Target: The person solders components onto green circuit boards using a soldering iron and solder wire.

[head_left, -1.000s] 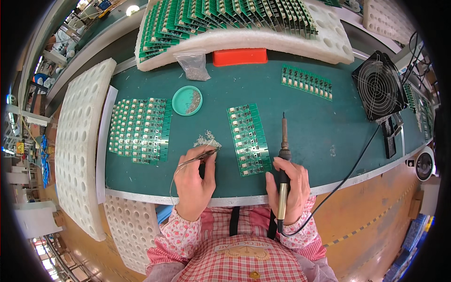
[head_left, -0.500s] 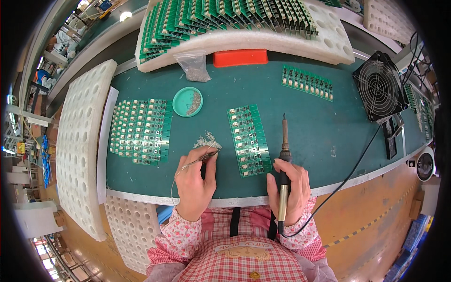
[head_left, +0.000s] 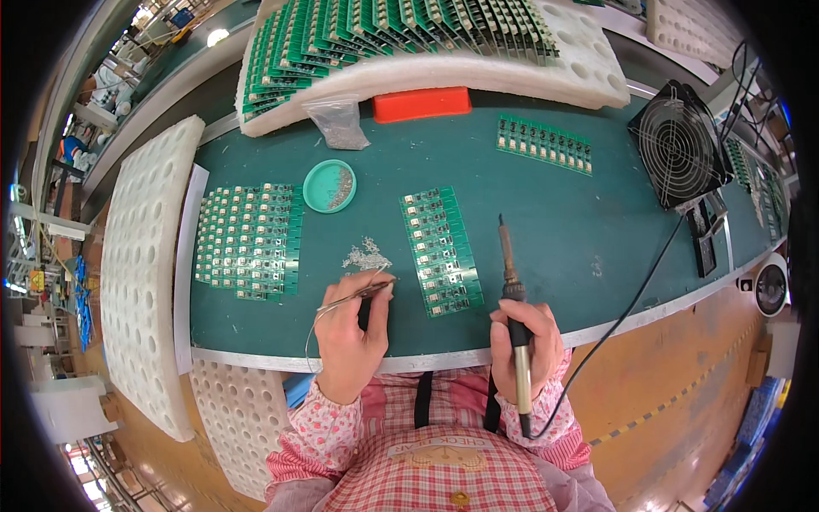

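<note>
My left hand [head_left: 348, 346] is closed around slim metal tweezers [head_left: 343, 300], their tips pointing right, just below a loose pile of tiny clear-silvery parts [head_left: 365, 254]. A thin wire [head_left: 309, 346] loops down beside this hand. My right hand [head_left: 546, 346] grips a soldering iron [head_left: 522, 375] by its handle; its dark tip points up and away over the mat. Between the hands lies a green circuit board panel [head_left: 440, 252] with rows of white components, touched by neither hand. Beyond the pile stands a round green dish [head_left: 310, 183] holding more small parts.
Overlapping board panels [head_left: 247, 239] lie left, beside white foam trays [head_left: 141, 282]. Behind are a plastic bag [head_left: 337, 124], a red bin [head_left: 422, 103] and foam [head_left: 435, 84] bearing many boards. At right are another panel [head_left: 544, 145], a fan [head_left: 680, 149] and the iron's cord [head_left: 627, 328].
The whole view has shifted slightly, with the bench items now a little further left. My left fingers sit slightly lower, off the small parts' pile. The iron leans a bit more to the left.
</note>
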